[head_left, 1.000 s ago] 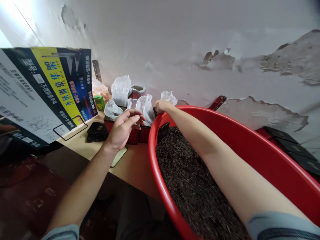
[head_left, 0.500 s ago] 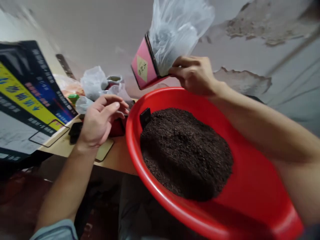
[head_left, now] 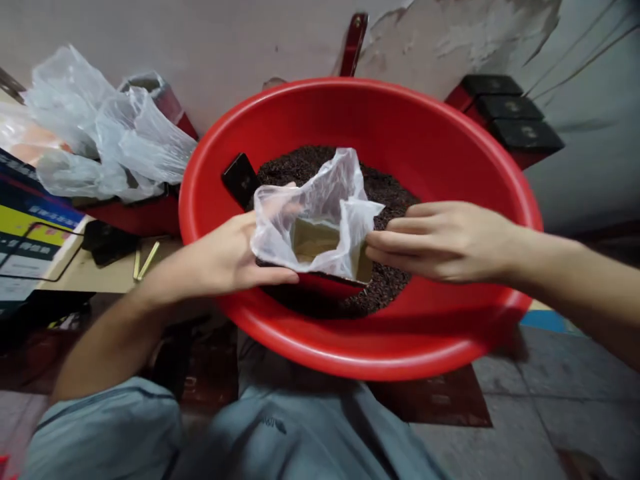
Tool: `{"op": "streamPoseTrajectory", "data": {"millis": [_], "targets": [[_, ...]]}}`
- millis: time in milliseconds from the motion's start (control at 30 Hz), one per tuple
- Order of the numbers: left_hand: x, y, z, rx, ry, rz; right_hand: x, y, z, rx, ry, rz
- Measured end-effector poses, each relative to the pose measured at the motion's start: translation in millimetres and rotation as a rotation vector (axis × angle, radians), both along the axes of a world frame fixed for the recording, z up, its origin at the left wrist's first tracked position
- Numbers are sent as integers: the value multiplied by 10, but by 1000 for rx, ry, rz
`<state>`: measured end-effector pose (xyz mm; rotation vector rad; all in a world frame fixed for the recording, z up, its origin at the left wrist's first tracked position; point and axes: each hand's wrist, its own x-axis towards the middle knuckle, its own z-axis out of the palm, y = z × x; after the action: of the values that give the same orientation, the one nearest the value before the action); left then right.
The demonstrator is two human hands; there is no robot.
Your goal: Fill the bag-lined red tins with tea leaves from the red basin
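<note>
A box [head_left: 327, 285] lined with a translucent plastic bag [head_left: 280, 223] rests over the dark loose leaves [head_left: 395, 193] inside a large red basin [head_left: 385, 363]. My left hand [head_left: 225, 257] grips the box at its left side, thumb along the near edge, some fingers hidden behind the bag. At the box's right edge, my right hand [head_left: 440, 241] has its fingers pressed together against the bag's rim. The bag's mouth is spread, showing the yellowish inside of the box. A black lid [head_left: 241, 180] leans on the basin's inner left wall.
Several plastic-lined boxes [head_left: 145, 137] stand at the left, beside a black object [head_left: 107, 243] and two thin yellow strips [head_left: 147, 260]. Black-topped red boxes [head_left: 520, 133] sit behind the basin at right. A dark red handle-like piece [head_left: 354, 43] stands against the wall.
The bag-lined box has come down from above the basin's far rim to over the leaves. My left hand has moved right and taken hold of it. The view has shifted.
</note>
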<state>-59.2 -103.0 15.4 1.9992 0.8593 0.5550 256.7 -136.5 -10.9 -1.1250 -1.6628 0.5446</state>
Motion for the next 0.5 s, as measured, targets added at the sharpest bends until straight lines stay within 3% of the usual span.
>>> {"op": "streamPoseTrajectory", "data": {"millis": [67,133,300,400,500], "targets": [[58,-20,-29,-12,-1,8,22,-55,0,-5,16,7],[73,-11,41,32,-20,55,54,-51,132,6,-12,39],[188,92,503,353,-53,97,-81,59,610,90,-309,314],[342,213,691,460,193,125,-289,131,730,85,-484,470],[392,308,741,459,429,-21,-369,133,754,75,-603,431]]}}
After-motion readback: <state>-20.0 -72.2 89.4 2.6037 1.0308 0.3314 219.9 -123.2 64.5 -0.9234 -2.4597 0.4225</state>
